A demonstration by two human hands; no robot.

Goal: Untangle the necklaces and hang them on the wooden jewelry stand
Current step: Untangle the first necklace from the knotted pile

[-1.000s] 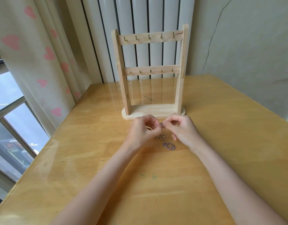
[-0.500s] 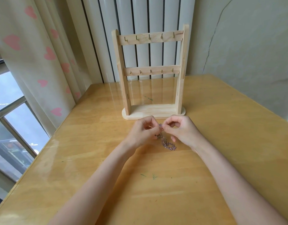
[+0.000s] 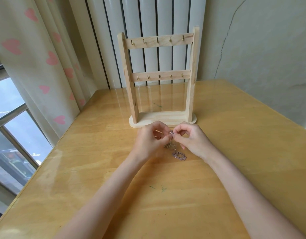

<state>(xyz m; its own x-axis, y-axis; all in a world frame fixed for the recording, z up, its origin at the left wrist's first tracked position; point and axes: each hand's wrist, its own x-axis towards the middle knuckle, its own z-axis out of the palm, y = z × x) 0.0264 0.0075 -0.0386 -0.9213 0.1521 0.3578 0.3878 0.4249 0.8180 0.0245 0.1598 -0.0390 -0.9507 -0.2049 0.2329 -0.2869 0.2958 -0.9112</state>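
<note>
Both hands pinch the same tangled necklaces (image 3: 172,145) between thumb and fingertips: the left hand (image 3: 149,141) holds a thin strand from the 9 o'clock side, and the right hand (image 3: 191,140) holds the knot from the 3 o'clock side, so each grip is closed on the chain. Their fingertips almost meet just above the desk (image 3: 252,152). From the pinched point the chains hang down, and a pinkish loop lies on the desk surface at 6 o'clock from the fingers, between the two wrists. I cannot tell how many necklaces are in the bundle. At 12 o'clock from the hands, just beside them, the wooden jewelry stand (image 3: 160,78) stands upright with two bars of small hooks, and nothing hangs on them. At 9 o'clock is a curtain with pink hearts (image 3: 36,57) beside a window (image 3: 9,118).
</note>
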